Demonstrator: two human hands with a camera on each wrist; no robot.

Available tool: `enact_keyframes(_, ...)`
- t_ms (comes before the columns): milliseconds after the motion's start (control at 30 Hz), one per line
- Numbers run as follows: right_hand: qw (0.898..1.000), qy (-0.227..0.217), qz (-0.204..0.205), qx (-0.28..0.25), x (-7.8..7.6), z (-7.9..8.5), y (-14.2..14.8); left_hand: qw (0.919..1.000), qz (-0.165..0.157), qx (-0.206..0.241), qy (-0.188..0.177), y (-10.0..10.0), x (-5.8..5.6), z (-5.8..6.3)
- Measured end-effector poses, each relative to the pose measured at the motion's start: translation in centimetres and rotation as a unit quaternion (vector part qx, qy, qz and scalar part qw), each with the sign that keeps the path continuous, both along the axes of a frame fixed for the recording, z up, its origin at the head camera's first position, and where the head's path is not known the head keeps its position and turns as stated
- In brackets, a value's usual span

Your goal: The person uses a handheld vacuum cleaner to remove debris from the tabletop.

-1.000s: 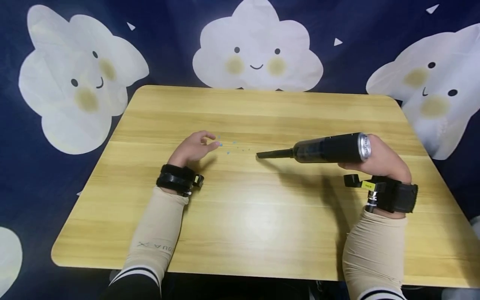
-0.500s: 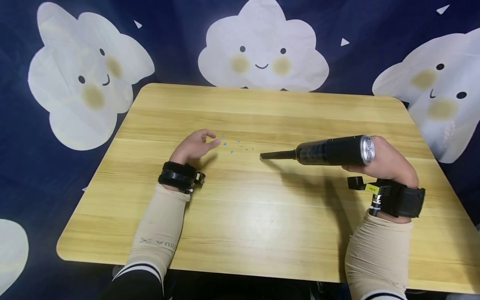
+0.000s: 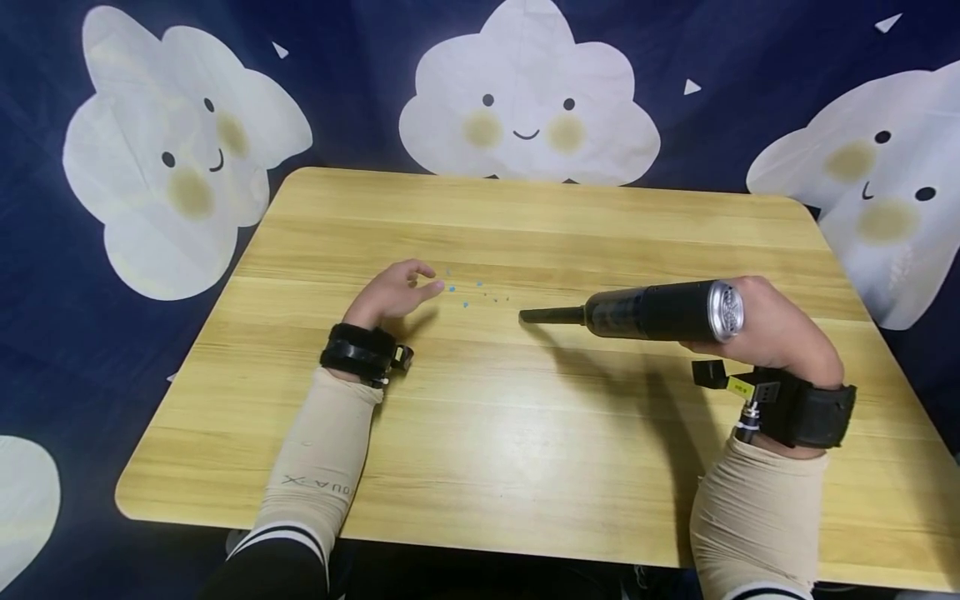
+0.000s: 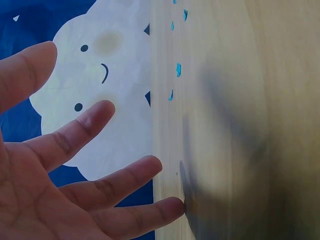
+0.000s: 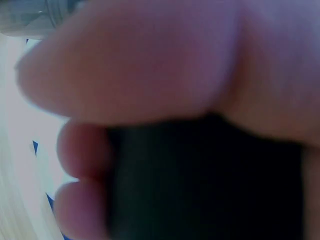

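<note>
In the head view my right hand (image 3: 780,327) grips a black handheld vacuum cleaner (image 3: 660,312) that has a silver rear end. Its slim nozzle (image 3: 551,316) points left, with the tip low over the table, just right of several tiny blue scraps (image 3: 452,289). Whether the tip touches the wood I cannot tell. The right wrist view shows curled fingers (image 5: 82,150) around a dark handle (image 5: 200,180), much of it hidden. My left hand (image 3: 390,293) holds nothing; its fingers are spread beside the leftmost scraps. These blue scraps (image 4: 178,70) also appear in the left wrist view.
Everything lies on a light wooden table (image 3: 480,467) with rounded corners. Behind it hangs a dark blue cloth (image 3: 352,83) printed with white smiling clouds. Each wrist wears a black strap (image 3: 360,352) with a small camera.
The vacuum cleaner's rear end has dipped toward the table's front, and its nozzle tip has come slightly closer to the scraps. My left hand stays nearly still; the head view has shifted a little.
</note>
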State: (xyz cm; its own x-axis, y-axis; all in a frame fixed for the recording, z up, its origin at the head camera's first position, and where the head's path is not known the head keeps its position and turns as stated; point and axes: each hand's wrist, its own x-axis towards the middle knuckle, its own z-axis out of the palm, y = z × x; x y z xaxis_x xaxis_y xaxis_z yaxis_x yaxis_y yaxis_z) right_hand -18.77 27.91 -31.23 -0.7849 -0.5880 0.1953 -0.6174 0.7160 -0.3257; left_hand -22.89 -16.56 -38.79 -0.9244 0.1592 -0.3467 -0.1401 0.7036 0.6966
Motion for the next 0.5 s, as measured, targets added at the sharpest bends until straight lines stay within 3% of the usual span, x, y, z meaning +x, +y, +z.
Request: enact_keyframes(500,1.0,-0.023,0.013,0.003,1.05,0.71,-0.67,1.0,-0.001,-0.004,-0.001,0.0,-0.01,-0.28)
